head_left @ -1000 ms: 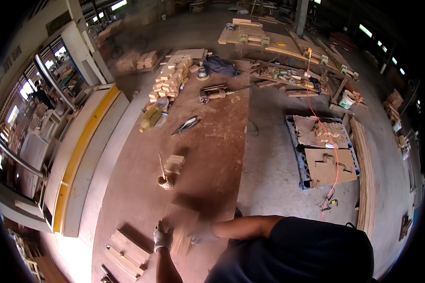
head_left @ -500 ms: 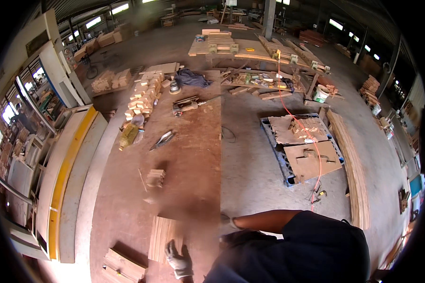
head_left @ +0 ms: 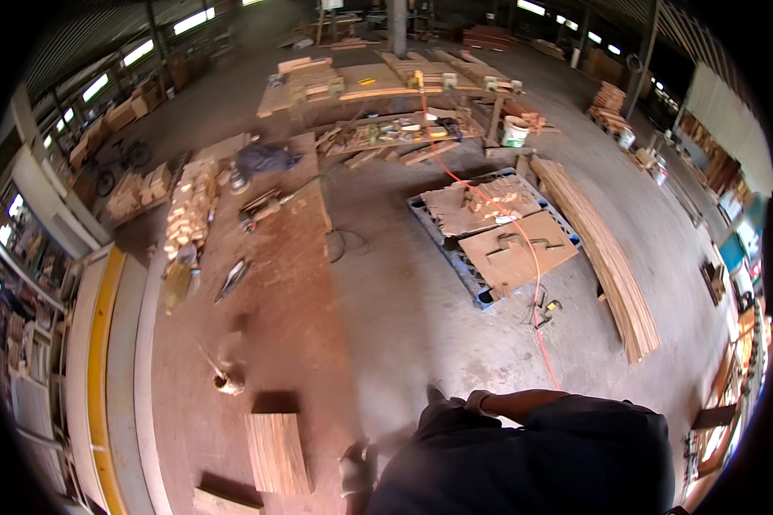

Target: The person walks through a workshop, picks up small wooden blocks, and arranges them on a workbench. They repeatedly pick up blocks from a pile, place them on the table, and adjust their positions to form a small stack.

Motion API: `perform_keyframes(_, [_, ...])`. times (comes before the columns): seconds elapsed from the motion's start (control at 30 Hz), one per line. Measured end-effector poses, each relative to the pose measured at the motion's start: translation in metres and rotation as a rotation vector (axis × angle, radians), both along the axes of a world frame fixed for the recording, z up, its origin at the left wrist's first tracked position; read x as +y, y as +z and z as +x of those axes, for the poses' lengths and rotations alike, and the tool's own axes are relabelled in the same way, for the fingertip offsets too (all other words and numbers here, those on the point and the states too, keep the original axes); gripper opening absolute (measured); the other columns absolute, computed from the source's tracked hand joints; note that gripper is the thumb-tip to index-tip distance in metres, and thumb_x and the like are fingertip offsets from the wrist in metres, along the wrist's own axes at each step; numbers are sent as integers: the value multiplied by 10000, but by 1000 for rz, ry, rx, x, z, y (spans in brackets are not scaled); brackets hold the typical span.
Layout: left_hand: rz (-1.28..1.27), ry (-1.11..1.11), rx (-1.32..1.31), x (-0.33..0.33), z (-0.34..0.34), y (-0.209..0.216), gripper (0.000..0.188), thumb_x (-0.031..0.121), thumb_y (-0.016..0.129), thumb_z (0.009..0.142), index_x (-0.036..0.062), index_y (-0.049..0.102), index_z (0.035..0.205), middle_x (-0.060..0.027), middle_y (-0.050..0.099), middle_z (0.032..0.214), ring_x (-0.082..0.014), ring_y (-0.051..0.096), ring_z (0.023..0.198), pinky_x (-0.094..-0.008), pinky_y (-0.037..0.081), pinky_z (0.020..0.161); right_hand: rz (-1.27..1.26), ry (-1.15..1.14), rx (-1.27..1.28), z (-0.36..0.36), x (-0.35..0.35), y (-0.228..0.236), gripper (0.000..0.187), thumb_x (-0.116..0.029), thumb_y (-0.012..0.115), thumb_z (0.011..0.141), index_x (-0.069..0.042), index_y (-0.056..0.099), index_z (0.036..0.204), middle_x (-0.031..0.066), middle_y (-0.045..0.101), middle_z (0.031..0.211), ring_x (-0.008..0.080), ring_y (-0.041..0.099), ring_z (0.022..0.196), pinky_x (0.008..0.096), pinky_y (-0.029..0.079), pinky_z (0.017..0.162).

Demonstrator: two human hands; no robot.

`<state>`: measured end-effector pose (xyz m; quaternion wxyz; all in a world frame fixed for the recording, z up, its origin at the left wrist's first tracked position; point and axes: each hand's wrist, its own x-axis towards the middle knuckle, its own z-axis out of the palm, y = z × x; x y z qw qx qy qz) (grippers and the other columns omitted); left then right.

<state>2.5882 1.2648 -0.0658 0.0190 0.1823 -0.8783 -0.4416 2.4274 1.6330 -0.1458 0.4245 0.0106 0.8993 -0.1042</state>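
Note:
My left hand (head_left: 358,468), in a pale glove, is at the right edge of the brown worktable (head_left: 275,343), apart from the wood. Motion smears its fingers. Left of it lies a rectangular panel of striped wood (head_left: 279,455) with a dark shadow behind. Close to my dark clothing is my gloved right hand (head_left: 477,401); its fingers do not show clearly. Farther up the table stands a small pale pot (head_left: 228,384) with a dark inside and a thin stick beside it. Another wooden piece (head_left: 225,502) is cut off by the lower rim.
Wood blocks (head_left: 191,206), a power tool (head_left: 262,206) and dark cloth (head_left: 266,158) lie at the table's far end. To the right, a blue pallet (head_left: 485,296) bears cardboard, wood pieces and clamps; an orange hose (head_left: 537,257) crosses it. Long boards (head_left: 597,257) lie beyond.
My left hand has come off the striped panel and moved right to the table's edge. My right hand has drawn back to the right. The view has swung right.

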Motion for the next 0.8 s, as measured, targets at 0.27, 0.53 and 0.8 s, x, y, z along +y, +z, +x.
perform_keyframes(0.27, [-43, -105, -258, 35, -8, -6, 421, 375, 723, 901, 43, 773, 1155, -231, 758, 1107, -357, 739, 1061, -434, 580, 943, -138, -33, -159, -17, 43, -8, 586, -503, 692, 829, -15, 773, 1142, 228, 758, 1130, 363, 734, 1094, 450, 573, 907])
perform_keyframes(0.53, [-92, -530, -421, 97, -92, -48, 496, 400, 750, 904, 49, 726, 1254, -227, 750, 1156, -310, 745, 1075, -399, 590, 935, -132, -228, -33, -13, 123, -52, 528, -524, 645, 864, -66, 806, 1069, 226, 757, 1099, 388, 721, 1089, 484, 555, 944])
perform_keyframes(0.8, [-116, -782, -391, 111, -145, -43, 515, 398, 759, 906, 58, 707, 1288, -207, 754, 1168, -293, 748, 1070, -391, 590, 936, -113, -609, -29, 26, 200, -56, 508, -474, 714, 860, -12, 793, 1056, 206, 778, 1003, 339, 768, 949, 447, 605, 812])
